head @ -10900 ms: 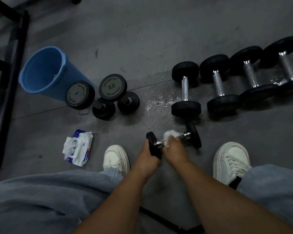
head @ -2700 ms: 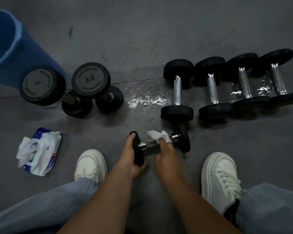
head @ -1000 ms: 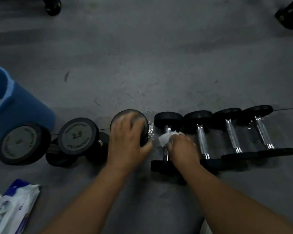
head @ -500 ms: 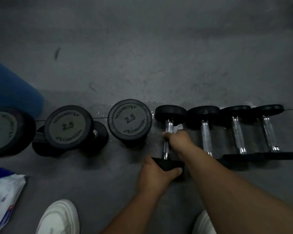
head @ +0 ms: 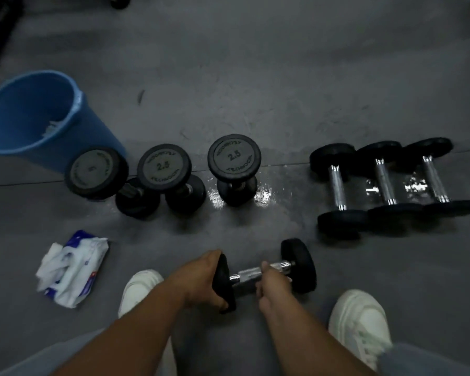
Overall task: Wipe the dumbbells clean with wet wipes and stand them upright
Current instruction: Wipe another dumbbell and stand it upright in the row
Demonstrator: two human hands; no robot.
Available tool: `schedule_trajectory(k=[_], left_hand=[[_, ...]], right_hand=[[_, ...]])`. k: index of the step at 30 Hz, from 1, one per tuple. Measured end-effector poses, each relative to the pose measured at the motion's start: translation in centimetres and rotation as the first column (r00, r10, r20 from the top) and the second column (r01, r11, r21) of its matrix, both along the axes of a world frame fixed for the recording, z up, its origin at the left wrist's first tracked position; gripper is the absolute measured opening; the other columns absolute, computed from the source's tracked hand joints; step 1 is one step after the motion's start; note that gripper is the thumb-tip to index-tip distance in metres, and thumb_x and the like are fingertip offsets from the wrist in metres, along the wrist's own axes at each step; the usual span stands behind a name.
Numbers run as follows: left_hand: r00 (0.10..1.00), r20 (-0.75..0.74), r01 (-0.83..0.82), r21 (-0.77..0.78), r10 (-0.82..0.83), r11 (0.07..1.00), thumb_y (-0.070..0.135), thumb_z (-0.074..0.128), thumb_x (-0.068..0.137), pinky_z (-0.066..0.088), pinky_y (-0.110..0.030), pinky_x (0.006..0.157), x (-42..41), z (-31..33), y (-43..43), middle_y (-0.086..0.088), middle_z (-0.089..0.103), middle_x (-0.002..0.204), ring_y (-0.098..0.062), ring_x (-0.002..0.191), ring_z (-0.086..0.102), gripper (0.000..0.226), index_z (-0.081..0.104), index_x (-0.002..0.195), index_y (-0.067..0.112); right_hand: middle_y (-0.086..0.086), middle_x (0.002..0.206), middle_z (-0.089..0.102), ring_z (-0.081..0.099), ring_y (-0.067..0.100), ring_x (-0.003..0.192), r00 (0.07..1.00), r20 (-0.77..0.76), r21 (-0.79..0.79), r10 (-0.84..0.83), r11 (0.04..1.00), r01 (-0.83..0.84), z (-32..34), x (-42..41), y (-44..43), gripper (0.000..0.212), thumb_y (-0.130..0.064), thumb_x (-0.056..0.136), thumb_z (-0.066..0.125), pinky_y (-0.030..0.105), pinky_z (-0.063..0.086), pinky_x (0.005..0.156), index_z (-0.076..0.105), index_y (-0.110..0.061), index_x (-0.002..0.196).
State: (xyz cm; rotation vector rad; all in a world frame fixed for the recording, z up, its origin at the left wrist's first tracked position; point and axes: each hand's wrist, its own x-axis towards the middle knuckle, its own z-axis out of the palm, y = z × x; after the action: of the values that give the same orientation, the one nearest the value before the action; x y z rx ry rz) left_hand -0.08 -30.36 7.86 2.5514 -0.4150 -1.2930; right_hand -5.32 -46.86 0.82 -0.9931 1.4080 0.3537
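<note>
Dumbbell (head: 248,276) between left hand (head: 201,280), right hand (head: 272,287)

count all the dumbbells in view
7 dumbbells: three upright by the blue bin, three lying at right, one dumbbell held by left hand and right hand. None looks hidden.

Grey floor (head: 255,77), wet patch (head: 263,196) at the right upright dumbbell (head: 234,158); middle upright dumbbell (head: 164,167) and left upright dumbbell (head: 96,172) stand close together, just beside a blue bucket (head: 101,137). Well to the right, first lying dumbbell (head: 337,185), second lying dumbbell (head: 383,183) and third lying dumbbell (head: 434,180) lie packed side by side. Nearer: wet wipes pack (head: 71,267) at left, left white shoe (head: 140,289), right white shoe (head: 358,321).
</note>
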Motion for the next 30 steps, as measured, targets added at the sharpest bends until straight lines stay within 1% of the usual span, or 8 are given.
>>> schedule_trajectory(k=[5, 8, 10, 14, 19, 23, 28, 30], left_hand=[[0.984, 0.154, 0.081, 0.07, -0.091, 0.994, 0.033, 0.079, 0.076, 0.04, -0.036, 0.106, -4.9, 0.6, -1.3, -0.004, 0.026, 0.158, -0.026, 0.137, 0.039, 0.098, 0.02, 0.152, 0.014], [0.971, 0.206, 0.095, 0.139, -0.123, 0.986, 0.035, 0.081, 0.074, 0.026, -0.04, 0.118, -6.6, -0.1, -1.6, -0.006, -0.001, 0.166, -0.024, 0.151, 0.015, 0.118, 0.0, 0.157, 0.012], [0.965, 0.235, 0.085, 0.149, -0.119, 0.985, 0.035, 0.082, 0.074, 0.022, -0.041, 0.119, -6.9, -0.8, -1.6, -0.006, -0.002, 0.165, -0.024, 0.152, 0.01, 0.115, 0.005, 0.156, 0.013], [0.954, 0.285, 0.058, 0.115, -0.089, 0.992, 0.04, 0.077, 0.076, 0.023, -0.041, 0.118, -6.0, -2.1, -1.5, -0.003, 0.003, 0.164, -0.022, 0.152, 0.01, 0.114, -0.001, 0.156, 0.017], [0.978, 0.187, 0.078, 0.095, -0.095, 0.992, 0.04, 0.081, 0.072, 0.024, -0.043, 0.116, -3.9, -1.4, -1.7, -0.001, 0.006, 0.163, -0.02, 0.151, 0.011, 0.115, 0.004, 0.155, 0.018], [0.983, 0.165, 0.068, 0.099, -0.084, 0.993, 0.037, 0.08, 0.073, 0.027, -0.045, 0.116, -3.6, -1.4, -1.7, 0.0, 0.002, 0.164, -0.019, 0.151, 0.009, 0.115, 0.002, 0.155, 0.019], [0.987, 0.155, 0.039, 0.069, -0.049, 0.997, 0.036, 0.082, 0.07, 0.034, -0.046, 0.112, -4.0, -1.6, -1.6, 0.003, 0.004, 0.162, -0.018, 0.148, 0.019, 0.115, 0.005, 0.154, 0.022], [0.989, 0.14, 0.037, 0.066, -0.046, 0.997, 0.035, 0.083, 0.069, 0.036, -0.047, 0.111, -4.1, -1.5, -1.6, 0.003, 0.002, 0.162, -0.021, 0.146, 0.025, 0.118, 0.004, 0.155, 0.022]], right_hand=[[0.008, 0.066, 0.052, 0.045, 0.014, 0.044, 0.956, -0.007, 0.036, 0.292, 0.956, -0.292, 4.3, -3.8, -0.9, 0.022, -0.016, 0.096, 0.049, 0.02, 0.036, 0.037, 0.051, -0.012, 0.075], [0.012, 0.091, 0.058, 0.057, 0.026, 0.082, 0.62, -0.023, -0.139, 0.785, 0.611, -0.779, 7.3, -3.8, 0.9, 0.025, -0.011, 0.097, 0.039, 0.031, 0.048, 0.078, 0.058, -0.01, 0.081], [0.016, 0.111, 0.063, 0.059, 0.03, 0.106, 0.481, -0.042, -0.326, 0.876, 0.443, -0.835, 7.9, -4.0, 2.8, 0.027, -0.009, 0.097, 0.04, 0.029, 0.045, 0.089, 0.065, -0.002, 0.106], [0.011, 0.1, 0.066, 0.061, 0.028, 0.093, 0.537, 0.013, -0.477, 0.843, 0.478, -0.738, 5.8, -3.5, 4.0, 0.021, -0.023, 0.098, 0.042, 0.028, 0.042, 0.074, 0.06, -0.014, 0.106], [0.008, 0.117, 0.067, 0.06, 0.026, 0.111, 0.756, -0.026, -0.09, 0.654, 0.752, -0.653, 3.7, -2.7, 3.5, 0.083, -0.079, 0.08, 0.028, 0.038, 0.042, 0.103, 0.066, -0.014, 0.115], [0.003, 0.128, 0.061, 0.054, 0.02, 0.121, 0.606, -0.021, -0.198, 0.795, 0.59, -0.782, 4.9, -4.1, 2.9, 0.068, -0.067, 0.094, 0.022, 0.029, 0.037, 0.103, 0.06, -0.02, 0.125], [0.006, 0.131, 0.059, 0.053, 0.022, 0.121, 0.659, -0.083, -0.107, 0.748, 0.65, -0.752, 5.0, -3.1, 3.5, 0.073, -0.074, 0.09, 0.025, 0.031, 0.037, 0.101, 0.058, -0.021, 0.128], [0.006, 0.129, 0.059, 0.054, 0.023, 0.119, 0.546, -0.112, -0.224, 0.83, 0.514, -0.828, 5.3, -3.2, 3.3, 0.063, -0.061, 0.098, 0.019, 0.032, 0.038, 0.101, 0.057, -0.019, 0.127]])
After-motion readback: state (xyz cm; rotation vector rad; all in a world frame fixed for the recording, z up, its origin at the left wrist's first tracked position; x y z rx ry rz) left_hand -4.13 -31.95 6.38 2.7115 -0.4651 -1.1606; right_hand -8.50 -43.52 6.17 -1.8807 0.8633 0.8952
